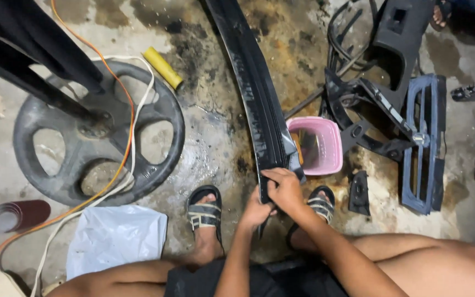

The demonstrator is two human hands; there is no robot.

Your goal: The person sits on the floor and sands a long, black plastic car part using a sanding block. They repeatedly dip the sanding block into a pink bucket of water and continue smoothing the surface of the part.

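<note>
Stained concrete floor (pixel 215 110) lies below; both hands, left hand (pixel 255 212) and right hand (pixel 284 188), grip the near end of a long black trim strip (pixel 254 82), just left of a pink basket (pixel 320 144).

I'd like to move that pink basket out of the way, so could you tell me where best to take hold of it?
Probably by the right-hand rim of the pink basket, coming from above. It sits upright with its mouth open, and that edge is bare. The left edge is tucked against the long black trim strip that both hands hold, so a grip there would be crowded.

pink basket (pixel 325 157) tight beside the black trim strip (pixel 257 93), bare wet floor (pixel 215 148) open leftward to the round fan base (pixel 97 135)
</note>
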